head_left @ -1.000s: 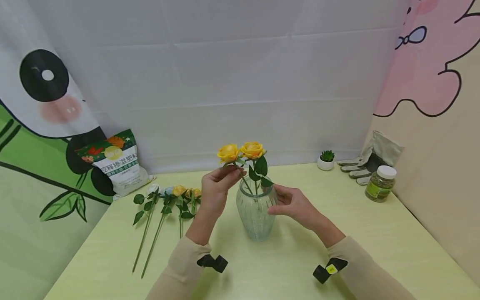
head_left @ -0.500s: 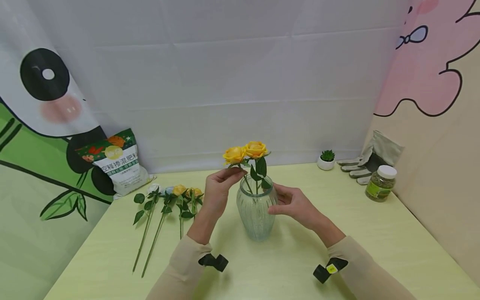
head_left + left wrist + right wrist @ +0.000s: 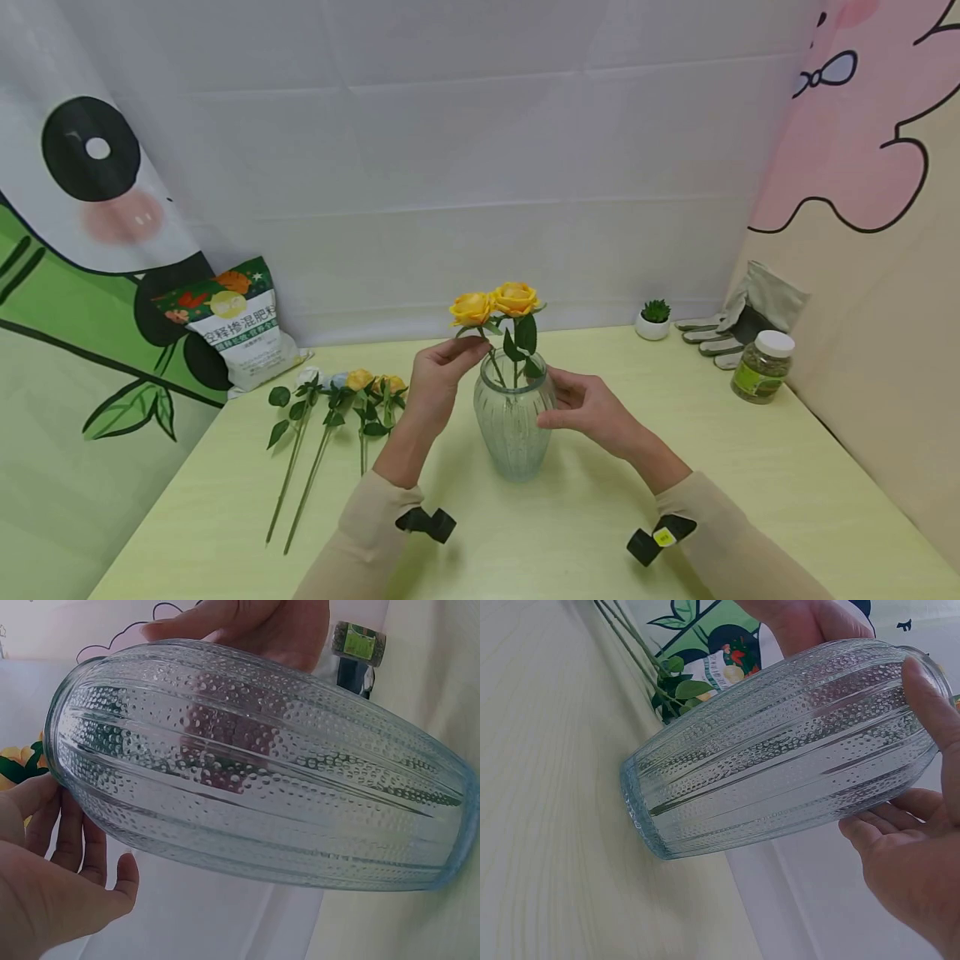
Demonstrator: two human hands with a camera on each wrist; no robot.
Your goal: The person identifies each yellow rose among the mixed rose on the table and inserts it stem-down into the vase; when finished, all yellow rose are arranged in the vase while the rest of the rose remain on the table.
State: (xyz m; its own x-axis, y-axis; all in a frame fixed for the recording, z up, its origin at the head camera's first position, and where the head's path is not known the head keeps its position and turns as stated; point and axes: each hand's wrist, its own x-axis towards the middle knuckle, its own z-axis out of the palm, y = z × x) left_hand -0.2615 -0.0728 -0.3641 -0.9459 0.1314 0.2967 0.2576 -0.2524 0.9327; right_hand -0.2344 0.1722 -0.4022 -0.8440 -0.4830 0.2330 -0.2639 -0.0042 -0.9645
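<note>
A ribbed clear glass vase (image 3: 513, 433) with a bumpy texture stands upright on the table. Two yellow roses rise from its mouth, the left rose (image 3: 471, 309) leaning slightly left and the right rose (image 3: 516, 299) close beside it. My left hand (image 3: 433, 383) pinches the left rose's stem just below the bloom, above the vase rim. From the other side my right hand (image 3: 592, 417) holds the vase near its shoulder, thumb in front and fingers behind. In the right wrist view the vase's base (image 3: 646, 810) sits on the table.
Left of the vase lie several long-stemmed roses (image 3: 360, 381), white, blue and yellow. A fertilizer bag (image 3: 243, 329) leans at the back left. Back right are a potted succulent (image 3: 654, 319), grey work gloves (image 3: 750, 312) and a white-lidded jar (image 3: 762, 368).
My left hand has shifted slightly right, bringing the left rose closer over the vase mouth. The right rose has leaned a little to the right. My right hand stays on the vase.
</note>
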